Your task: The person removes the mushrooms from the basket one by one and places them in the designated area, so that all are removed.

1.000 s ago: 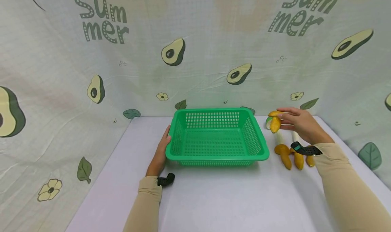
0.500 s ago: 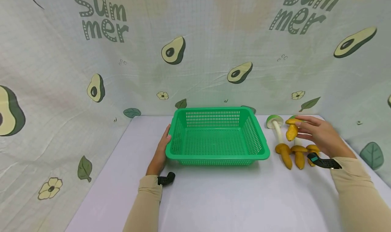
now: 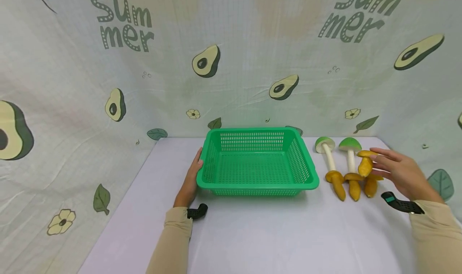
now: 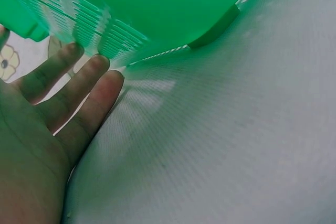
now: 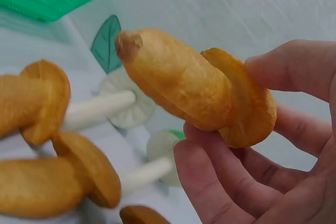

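My right hand [image 3: 409,174] pinches a yellow-orange mushroom [image 3: 365,166] by its cap, above the table's right side. In the right wrist view this mushroom [image 5: 178,80] has its thick stem pointing to the upper left, with thumb and fingers on the cap. Below it lie three more yellow-orange mushrooms [image 3: 337,187], the rightmost partly covered by the held one. Two green-capped mushrooms [image 3: 350,143] with thin white stems lie behind them. On the other side, my left hand [image 3: 188,181] rests along the left side of a green plastic basket [image 3: 258,185]; its straight fingers touch the slotted wall [image 4: 86,19].
The basket stands at the centre back of the white table [image 3: 252,234], with nothing inside it. A printed cloth [image 3: 245,45] with avocados and lettering hangs behind the table and along its sides. Each wrist wears a black band [image 3: 402,205].
My right hand has moved right and toward me with the mushroom, from beside the basket to over the rightmost mushroom on the table. The left hand and basket have stayed put.
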A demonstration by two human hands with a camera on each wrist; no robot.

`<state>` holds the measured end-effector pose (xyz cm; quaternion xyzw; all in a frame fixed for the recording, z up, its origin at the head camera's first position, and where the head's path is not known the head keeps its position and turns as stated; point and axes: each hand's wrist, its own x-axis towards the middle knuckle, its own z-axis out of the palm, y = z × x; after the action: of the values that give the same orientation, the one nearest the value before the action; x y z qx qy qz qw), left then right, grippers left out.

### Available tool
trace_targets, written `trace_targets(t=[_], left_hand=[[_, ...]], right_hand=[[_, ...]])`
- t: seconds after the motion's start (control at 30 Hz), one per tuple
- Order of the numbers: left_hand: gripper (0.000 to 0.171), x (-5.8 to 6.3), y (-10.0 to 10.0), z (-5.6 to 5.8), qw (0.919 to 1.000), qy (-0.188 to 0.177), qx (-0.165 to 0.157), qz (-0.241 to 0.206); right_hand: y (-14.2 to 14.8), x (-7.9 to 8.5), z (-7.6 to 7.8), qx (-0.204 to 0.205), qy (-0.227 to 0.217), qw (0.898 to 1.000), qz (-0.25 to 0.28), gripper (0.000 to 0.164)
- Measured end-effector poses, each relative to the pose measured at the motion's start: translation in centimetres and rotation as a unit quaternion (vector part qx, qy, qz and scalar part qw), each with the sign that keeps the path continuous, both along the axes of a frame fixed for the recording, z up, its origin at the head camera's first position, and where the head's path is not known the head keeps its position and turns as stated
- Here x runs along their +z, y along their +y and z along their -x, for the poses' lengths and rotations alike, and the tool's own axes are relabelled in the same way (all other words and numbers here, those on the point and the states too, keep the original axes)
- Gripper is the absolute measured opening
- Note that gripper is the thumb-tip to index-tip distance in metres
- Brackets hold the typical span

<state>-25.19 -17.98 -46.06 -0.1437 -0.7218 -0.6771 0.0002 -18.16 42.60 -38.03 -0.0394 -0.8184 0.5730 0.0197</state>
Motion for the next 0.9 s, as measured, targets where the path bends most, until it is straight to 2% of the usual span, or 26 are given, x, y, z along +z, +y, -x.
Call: trace_targets(t=[0.23,0.33,0.47,0.67,0.9], left_hand=[[0.059,0.2,0.2,0.0,1.0000,0.002,0.001,0.004],[0.055,0.2,0.1,0.0,1.0000,0.001,0.000,0.003],[0.059,0.2,0.0,0.1,1.0000,0.005,-0.004,0.001],[0.057,0.5,0.2,0.0,1.0000,0.001,-0.007,0.005],[0.056,0.4,0.2,-0.2,0.9999,-0.004,-0.004,0.014]], right_hand=[[2.2,-1.7,-0.9,-0.077,0.013,0.997,-0.014,0.065],[2.5,-2.2,-1.1,-0.103,0.001,0.994,-0.043,0.068],[2.8,-2.6,-1.4,-0.122,-0.013,0.990,-0.062,0.070],[4.1,-4.0,-1.9,-0.141,-0.008,0.989,-0.048,0.068],[5.0,-5.2,-2.3,-0.187,-0.035,0.982,0.021,0.067]])
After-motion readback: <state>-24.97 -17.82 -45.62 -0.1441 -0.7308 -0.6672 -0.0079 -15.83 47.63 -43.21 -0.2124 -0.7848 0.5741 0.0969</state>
